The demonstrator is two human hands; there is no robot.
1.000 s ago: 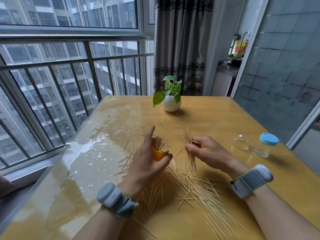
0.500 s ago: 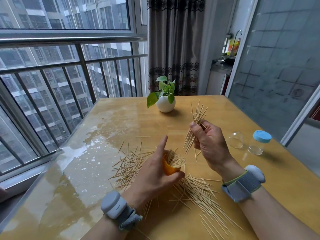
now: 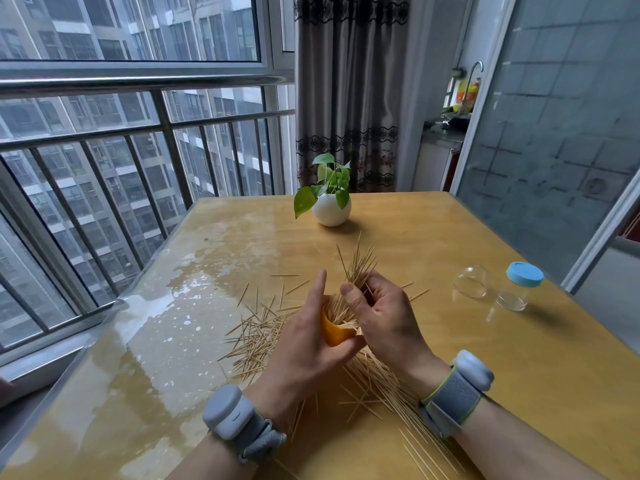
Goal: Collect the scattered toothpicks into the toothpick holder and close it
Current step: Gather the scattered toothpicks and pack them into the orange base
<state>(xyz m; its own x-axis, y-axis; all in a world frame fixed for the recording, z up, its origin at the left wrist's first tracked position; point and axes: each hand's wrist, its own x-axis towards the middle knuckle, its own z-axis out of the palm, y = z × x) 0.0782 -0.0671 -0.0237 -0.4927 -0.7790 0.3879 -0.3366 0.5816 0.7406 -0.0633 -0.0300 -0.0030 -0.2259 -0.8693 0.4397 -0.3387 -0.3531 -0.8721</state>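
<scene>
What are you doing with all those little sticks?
A person is tidying up spilled toothpicks. The left hand holds an orange toothpick holder, already partly filled. The right hand pinches a bunch of toothpicks right above it, ends pointing into the holder. Lots of loose toothpicks lie on the table. A clear dome and a jar with a blue cap stand off to the right.

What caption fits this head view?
The left hand grips the orange toothpick holder while the right hand holds a toothpick bundle close above it; loose toothpicks litter the table.
</scene>
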